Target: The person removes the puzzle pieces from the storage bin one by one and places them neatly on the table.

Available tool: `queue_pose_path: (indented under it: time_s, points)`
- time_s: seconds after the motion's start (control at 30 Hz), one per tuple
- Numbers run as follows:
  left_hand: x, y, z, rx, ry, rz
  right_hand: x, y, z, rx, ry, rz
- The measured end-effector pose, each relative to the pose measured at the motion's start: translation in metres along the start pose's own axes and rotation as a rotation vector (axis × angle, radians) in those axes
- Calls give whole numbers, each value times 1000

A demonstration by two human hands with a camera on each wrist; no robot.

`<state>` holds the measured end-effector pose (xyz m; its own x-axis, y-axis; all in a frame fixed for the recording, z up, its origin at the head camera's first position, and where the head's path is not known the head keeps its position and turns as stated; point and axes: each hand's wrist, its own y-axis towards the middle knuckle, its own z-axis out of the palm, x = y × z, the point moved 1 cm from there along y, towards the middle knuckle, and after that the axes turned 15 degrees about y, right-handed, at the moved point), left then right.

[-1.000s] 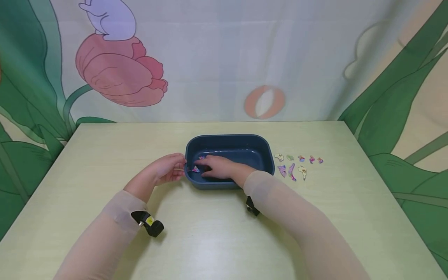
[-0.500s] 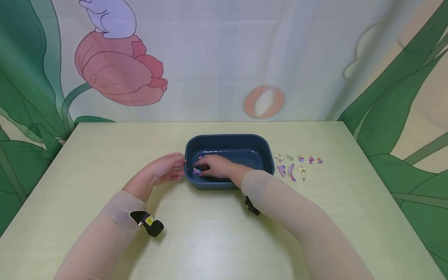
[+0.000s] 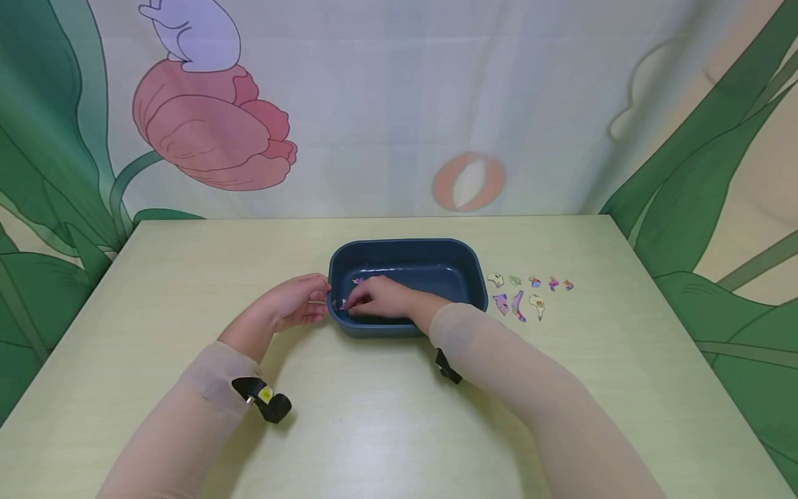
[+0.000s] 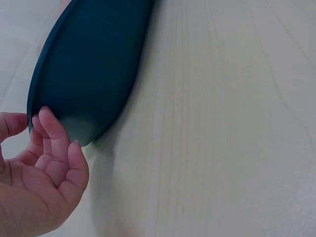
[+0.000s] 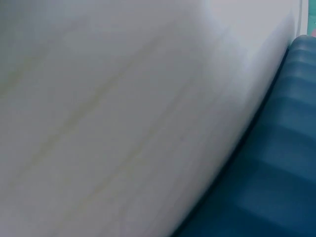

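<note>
My left hand [image 3: 299, 301] pinches the left end of a dark blue rectangular basin [image 3: 408, 331]. In the left wrist view, the thumb is on one side of the basin's rim and the curled fingers [image 4: 54, 131] are against its outer wall. Inside the basin, at its left end, my right hand [image 3: 383, 298] has its fingertips drawn together on a small colourful sticker-like piece [image 3: 342, 304], mostly covered by them. Another small pinkish piece [image 3: 358, 281] lies behind that hand on the basin floor. The right wrist view shows only table and basin wall [image 5: 276, 173], no fingers.
Right of the basin, several small cut-out pieces lie in two rows, among them a purple triangular one [image 3: 501, 303], a curved purple one [image 3: 519, 305] and a cream one [image 3: 537, 305]. The pale wooden table [image 3: 368, 416] ends at a printed curtain [image 3: 374, 125].
My right hand's fingertips have come together at the small piece, which has shifted slightly left and is now mostly covered. The left hand has stayed at the rim.
</note>
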<state>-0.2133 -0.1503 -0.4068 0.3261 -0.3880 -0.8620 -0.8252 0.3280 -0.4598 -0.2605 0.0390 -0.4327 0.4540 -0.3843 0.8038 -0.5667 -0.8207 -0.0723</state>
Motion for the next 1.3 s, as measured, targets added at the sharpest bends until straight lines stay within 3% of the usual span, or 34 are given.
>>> queue_pose_path:
  time_s: [0.13, 0.33, 0.5, 0.6, 0.8, 0.97, 1.3]
  points:
    - [0, 0, 0, 2, 0, 5, 1, 0, -2, -30, -65, 31]
    - [0, -1, 0, 7, -2, 10, 2, -1, -1, 76, -175, 61]
    - [0, -2, 0, 2, -6, 8, 2, 2, -1, 30, -175, 32]
    - [0, -2, 0, 0, -8, 8, 2, 2, -1, -29, -183, 102]
    - [0, -2, 0, -8, -7, -2, 1, -1, -7, -155, -61, 251]
    - [0, -1, 0, -14, 5, -8, -2, -3, -12, -115, 45, 254]
    - [2, 0, 1, -15, 15, -3, -3, -6, -13, -131, 47, 281]
